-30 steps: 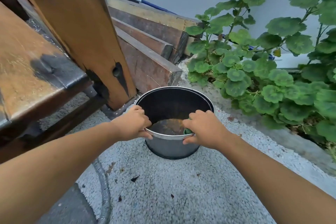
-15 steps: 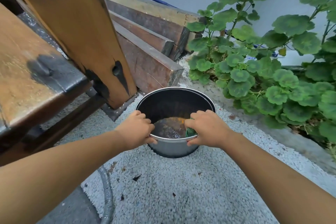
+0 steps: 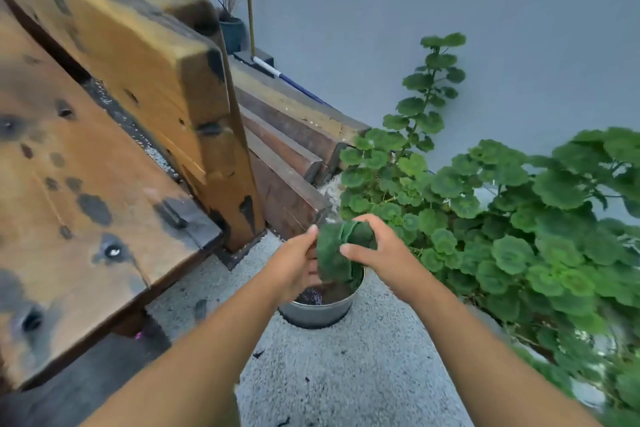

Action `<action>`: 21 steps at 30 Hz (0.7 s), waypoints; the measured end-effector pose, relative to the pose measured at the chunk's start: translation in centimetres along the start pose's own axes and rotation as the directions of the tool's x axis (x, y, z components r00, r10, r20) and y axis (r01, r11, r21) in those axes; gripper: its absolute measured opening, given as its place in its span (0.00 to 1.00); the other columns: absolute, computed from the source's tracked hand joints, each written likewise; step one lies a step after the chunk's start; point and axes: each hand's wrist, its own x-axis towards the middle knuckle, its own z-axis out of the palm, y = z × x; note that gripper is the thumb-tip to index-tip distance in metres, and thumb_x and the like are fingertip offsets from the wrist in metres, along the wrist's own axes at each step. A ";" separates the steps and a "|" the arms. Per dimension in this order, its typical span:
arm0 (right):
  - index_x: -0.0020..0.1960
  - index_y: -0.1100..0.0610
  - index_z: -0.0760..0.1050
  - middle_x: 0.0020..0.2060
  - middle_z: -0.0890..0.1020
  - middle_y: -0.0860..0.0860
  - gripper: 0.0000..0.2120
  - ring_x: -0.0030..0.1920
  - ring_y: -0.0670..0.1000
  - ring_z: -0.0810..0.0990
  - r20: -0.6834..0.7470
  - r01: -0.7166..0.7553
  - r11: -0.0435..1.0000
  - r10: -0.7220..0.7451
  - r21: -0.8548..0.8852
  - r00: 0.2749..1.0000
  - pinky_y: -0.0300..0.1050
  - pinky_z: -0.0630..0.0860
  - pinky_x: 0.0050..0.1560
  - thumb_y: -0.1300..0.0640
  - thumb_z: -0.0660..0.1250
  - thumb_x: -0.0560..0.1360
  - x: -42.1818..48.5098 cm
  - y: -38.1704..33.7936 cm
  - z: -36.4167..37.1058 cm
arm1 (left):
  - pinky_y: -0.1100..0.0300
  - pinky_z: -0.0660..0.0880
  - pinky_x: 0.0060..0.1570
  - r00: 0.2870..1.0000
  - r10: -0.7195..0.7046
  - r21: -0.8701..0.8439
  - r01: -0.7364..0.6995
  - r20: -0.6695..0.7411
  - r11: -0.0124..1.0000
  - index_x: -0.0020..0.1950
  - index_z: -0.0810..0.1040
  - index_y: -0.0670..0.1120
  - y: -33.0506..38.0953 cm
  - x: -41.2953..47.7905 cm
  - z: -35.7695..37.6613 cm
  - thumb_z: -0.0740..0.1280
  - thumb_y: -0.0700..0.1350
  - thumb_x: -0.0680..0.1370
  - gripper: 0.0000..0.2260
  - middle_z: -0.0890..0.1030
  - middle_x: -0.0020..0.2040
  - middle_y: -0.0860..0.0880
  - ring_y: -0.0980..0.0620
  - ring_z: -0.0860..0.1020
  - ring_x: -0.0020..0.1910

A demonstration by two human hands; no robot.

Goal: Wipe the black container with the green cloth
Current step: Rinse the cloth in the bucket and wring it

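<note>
Looming at the back, a grey wall [image 3: 450, 28] fills top & right. A worn wood bench [image 3: 86, 184] takes the left side and a leafy plant [image 3: 519, 236] the right. Between them runs pale gravel [image 3: 329, 374].

The container [image 3: 317, 314] stands upright on the gravel near the bench, mostly hidden under the hands. Only its near rim, metal outer side & a bit of dark inside show.

The cloth [image 3: 337, 253] is bunched up & held over the container. Its lower end overlaps the far rim in view; can't tell if they touch. The L hand [image 3: 294, 263] pinches the cloth's left edge, thumb on top. The R hand [image 3: 377, 250] curls thumb & fingers round the bunched top.

Progress, my guess: mid-task. The cloth is off the surface, prob. being wrung or refolded. Dark speckled muck [image 3: 311, 295] sits at the bottom, so the inside isn't done. Walls, rim & outside are likely left too.
</note>
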 end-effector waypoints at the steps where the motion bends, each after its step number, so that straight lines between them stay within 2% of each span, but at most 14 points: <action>1: 0.57 0.54 0.77 0.49 0.85 0.54 0.12 0.51 0.53 0.85 -0.033 -0.019 0.995 0.022 0.098 0.999 0.54 0.82 0.56 0.56 0.72 0.75 -1.3 -2.4 0.1 | 0.43 0.80 0.56 1.000 -0.003 -0.088 0.004 0.010 0.996 0.64 0.80 0.46 1.7 -2.7 1.0 0.57 0.56 0.85 0.19 0.85 0.59 0.40 0.42 0.84 0.56; 2: 0.58 0.54 0.77 0.50 0.86 0.54 0.11 0.51 0.53 0.85 -0.044 -0.033 0.980 0.042 0.196 0.998 0.55 0.82 0.56 0.56 0.70 0.77 -2.7 -5.1 0.0 | 0.43 0.80 0.56 1.000 0.023 -0.102 -0.021 0.016 0.995 0.64 0.80 0.47 3.4 -5.5 1.9 0.56 0.57 0.84 0.20 0.85 0.59 0.42 0.42 0.84 0.57; 4: 0.58 0.54 0.79 0.50 0.87 0.54 0.08 0.50 0.51 0.86 -0.016 -0.078 0.930 0.090 0.358 0.996 0.52 0.83 0.50 0.60 0.65 0.80 -5.4 -9.7 0.2 | 0.45 0.79 0.56 0.997 0.079 0.014 -0.079 0.008 0.997 0.66 0.78 0.46 6.5 -10.9 3.2 0.61 0.54 0.84 0.16 0.84 0.60 0.44 0.45 0.83 0.58; 6: 0.57 0.55 0.80 0.49 0.87 0.55 0.09 0.48 0.51 0.87 0.038 -0.153 0.886 0.152 0.438 0.988 0.49 0.83 0.44 0.63 0.62 0.82 -9.3 -16.0 0.7 | 0.46 0.80 0.57 0.988 0.143 0.147 -0.133 -0.060 0.980 0.64 0.79 0.46 10.6 -17.8 4.6 0.67 0.47 0.82 0.12 0.85 0.59 0.44 0.44 0.83 0.57; 7: 0.56 0.55 0.81 0.48 0.87 0.56 0.10 0.47 0.52 0.87 0.058 -0.180 0.865 0.173 0.468 0.983 0.49 0.83 0.43 0.63 0.61 0.82 -11.1 -17.8 1.3 | 0.50 0.82 0.54 0.978 0.185 0.192 -0.164 -0.098 0.968 0.61 0.80 0.46 11.4 -20.3 5.2 0.69 0.44 0.81 0.10 0.86 0.56 0.45 0.46 0.84 0.55; 9: 0.55 0.55 0.83 0.50 0.87 0.58 0.12 0.48 0.54 0.87 0.124 -0.251 0.816 0.219 0.521 0.968 0.51 0.83 0.44 0.64 0.61 0.83 -14.7 -22.2 2.9 | 0.64 0.80 0.43 0.940 0.252 0.268 -0.187 -0.231 0.945 0.54 0.80 0.49 14.1 -26.3 6.2 0.70 0.42 0.79 0.04 0.86 0.48 0.51 0.54 0.85 0.47; 11: 0.57 0.56 0.83 0.55 0.86 0.62 0.12 0.52 0.58 0.87 0.188 -0.310 0.742 0.247 0.594 0.951 0.57 0.83 0.52 0.63 0.61 0.83 -18.1 -25.7 5.0 | 0.69 0.77 0.38 0.914 0.282 0.277 -0.201 -0.292 0.940 0.50 0.81 0.52 15.3 -31.8 7.0 0.71 0.43 0.79 0.04 0.87 0.43 0.56 0.61 0.84 0.42; 14: 0.66 0.61 0.78 0.62 0.83 0.65 0.18 0.63 0.63 0.82 0.317 -0.420 0.662 0.279 0.620 0.907 0.65 0.74 0.68 0.54 0.56 0.86 -22.6 -29.5 8.6 | 0.65 0.79 0.40 0.894 0.250 0.119 -0.221 -0.371 0.968 0.48 0.85 0.50 16.4 -40.3 8.1 0.70 0.48 0.80 0.05 0.88 0.44 0.51 0.55 0.86 0.43; 15: 0.68 0.62 0.77 0.62 0.83 0.64 0.21 0.64 0.62 0.82 0.366 -0.459 0.651 0.285 0.604 0.886 0.64 0.73 0.69 0.50 0.54 0.86 -24.3 -30.4 9.8 | 0.62 0.80 0.42 0.876 0.240 0.053 -0.240 -0.418 0.969 0.47 0.86 0.49 15.9 -42.9 8.4 0.70 0.51 0.79 0.08 0.88 0.46 0.48 0.52 0.86 0.45; 17: 0.68 0.62 0.77 0.63 0.83 0.63 0.26 0.64 0.60 0.82 0.524 -0.551 0.634 0.257 0.543 0.812 0.59 0.77 0.65 0.45 0.50 0.87 -28.4 -32.6 13.1 | 0.53 0.81 0.50 0.802 0.213 -0.073 -0.304 -0.558 0.950 0.52 0.86 0.48 14.6 -49.1 8.6 0.69 0.56 0.77 0.14 0.87 0.51 0.43 0.47 0.85 0.50; 18: 0.69 0.62 0.77 0.64 0.82 0.63 0.28 0.64 0.60 0.82 0.550 -0.559 0.627 0.237 0.543 0.801 0.57 0.79 0.62 0.44 0.49 0.87 -29.2 -32.6 13.6 | 0.50 0.81 0.54 0.798 0.204 -0.119 -0.324 -0.567 0.938 0.55 0.85 0.46 14.2 -50.1 8.9 0.68 0.57 0.78 0.17 0.87 0.54 0.42 0.45 0.85 0.54; 21: 0.71 0.62 0.75 0.66 0.81 0.64 0.30 0.66 0.61 0.81 0.658 -0.596 0.666 0.206 0.448 0.725 0.58 0.77 0.64 0.42 0.47 0.86 -33.5 -33.4 16.8 | 0.48 0.79 0.58 0.739 0.183 -0.208 -0.404 -0.648 0.891 0.59 0.84 0.45 11.5 -56.5 9.3 0.68 0.57 0.78 0.19 0.85 0.59 0.40 0.42 0.83 0.59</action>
